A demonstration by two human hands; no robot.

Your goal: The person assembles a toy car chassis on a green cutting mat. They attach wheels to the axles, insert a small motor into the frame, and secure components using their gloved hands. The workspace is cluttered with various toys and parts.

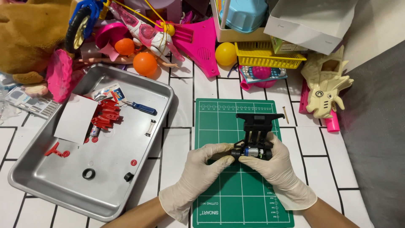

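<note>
Holding a black toy chassis (255, 139) over the green cutting mat (219, 126), both gloved hands meet at its near end, where a small silver motor (252, 152) sits between black parts. The mat lies on a white tiled surface, and the metal tray (139, 177) stands to the left of it, well apart from the hands.

From the biggest risk to the smallest, in my judgement. First, the whole chassis can slip, because only the near end is gripped and the far crossbar hangs free above the mat; smooth gloves make this more likely. Second, the tray holds loose pieces: a red gear part (106, 115), a blue-handled screwdriver (141, 107), a black ring (88, 174) and small red discs. A careless elbow near the tray edge can scatter them. Third, the motor can pop out if the fingers press it sideways. Last, a small screw or pin can fall and roll into the toy pile at the top, where it is hard to find; a thin pin (285, 114) already lies just beside the right edge of the mat.

The left hand (198, 169) is mostly closed, its thumb and fingertips pinching the left end of the motor assembly. The right hand (274, 162) is curled around the right end, fingers wrapped on the chassis. How tight the grip is, I cannot tell.
</note>
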